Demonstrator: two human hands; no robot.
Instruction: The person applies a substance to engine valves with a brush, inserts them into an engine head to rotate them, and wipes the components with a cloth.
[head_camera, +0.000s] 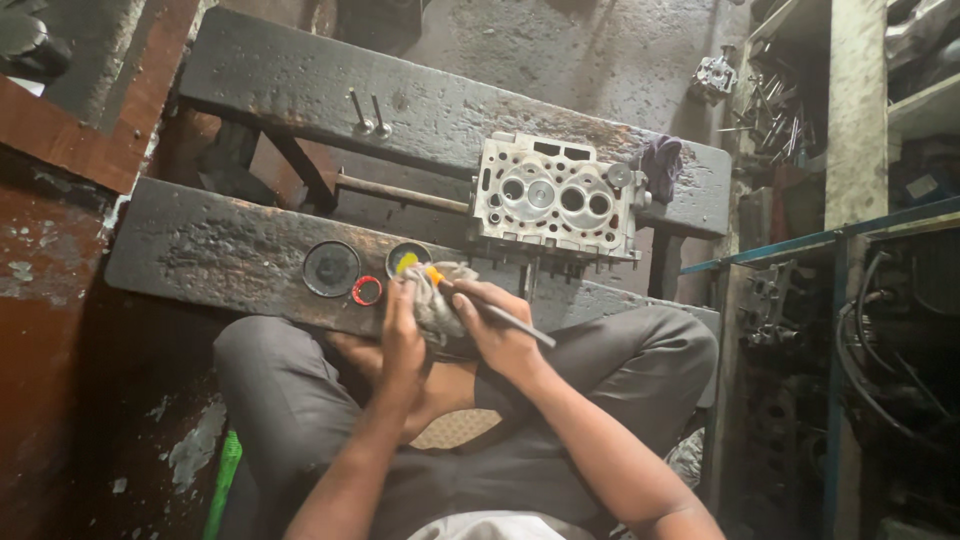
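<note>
Just below the pale grey cast-metal cylinder head (556, 196), at the near edge of the dark, oil-stained plank worktop (230, 255), both hands meet over a crumpled grey rag (437, 292). The left hand (402, 335) is curled partly closed, its fingers pressed into the rag from the left side. The right hand (500, 335) is closed around a slim grey metal rod (500, 315), which slants up and left toward the cylinder head; its orange-and-yellow tip (425, 270) pokes out of the rag's upper edge, so the rag wraps the rod near that end.

Left of the cylinder head and just above the left hand, three round things sit on the worktop: a large dark lid or disc (331, 268), a small red ring (367, 290) touching its lower right, and a round tin with yellowish paste (403, 257) close against the rag. Farther left and up from the cylinder head, two thin metal valves (368, 113) stand upright on the rear plank. A purple-grey cloth (660, 160) lies against the cylinder head's right end. Below the hands, the person's grey-trousered knees (290, 390) spread wide.
</note>
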